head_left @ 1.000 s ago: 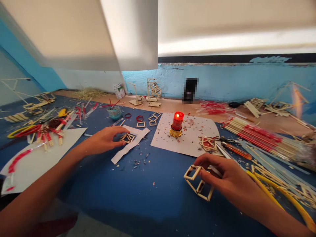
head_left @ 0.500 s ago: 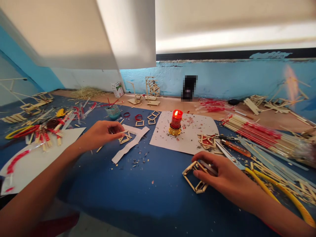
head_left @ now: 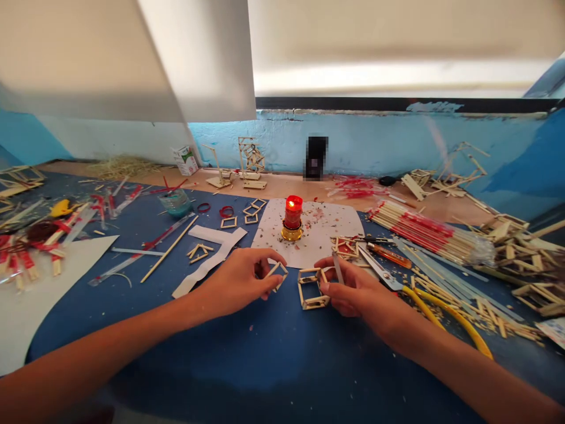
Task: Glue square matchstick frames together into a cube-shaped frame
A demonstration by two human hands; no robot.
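Observation:
Near the middle of the blue table, my left hand [head_left: 241, 277] pinches a small square stick frame [head_left: 277, 275] between thumb and fingers. My right hand [head_left: 353, 285] grips a larger box-shaped stick frame [head_left: 309, 288] by its right side. A thin pale strip [head_left: 337, 266] also sticks up between the right hand's fingers. The two frames are close but apart. Just beyond the hands, a lit red candle [head_left: 293, 213] in a gold base stands on a white paper sheet [head_left: 270, 238] strewn with dark bits.
At right lie scissors with yellow handles [head_left: 463, 330], an orange cutter [head_left: 389, 255], glue sticks and a pack of red-tipped sticks [head_left: 424, 229]. On the left are a glass jar [head_left: 176, 203], a bent paper strip [head_left: 220, 253] and a long stick [head_left: 169, 249]. Finished stick models [head_left: 251, 162] line the back ledge.
My left hand has moved right from beside the paper strip, now carrying the small square frame. My right hand has lifted and turned the box-shaped frame towards the middle. The view has swung right.

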